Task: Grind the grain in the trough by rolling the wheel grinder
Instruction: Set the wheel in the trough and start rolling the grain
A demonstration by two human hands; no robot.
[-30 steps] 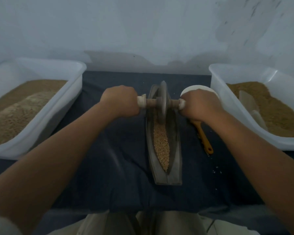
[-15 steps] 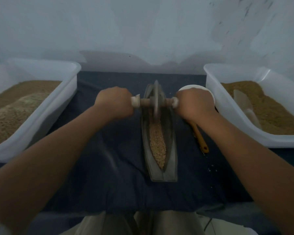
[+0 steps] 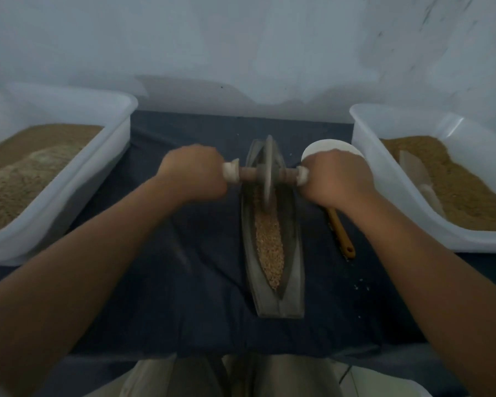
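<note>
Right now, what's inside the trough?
Grain fills the near stretch of the trough. The wheel stands in its far part, hiding whatever lies beneath and beyond it.

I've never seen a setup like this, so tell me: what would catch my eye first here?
First, the two hands, left hand and right hand, gripping the axle of a wheel that stands upright in the far end of a narrow trough at the centre. Grain fills the trough nearer the person. On either side sit big white tubs, a left tub and a right tub, both holding brown meal.
</note>
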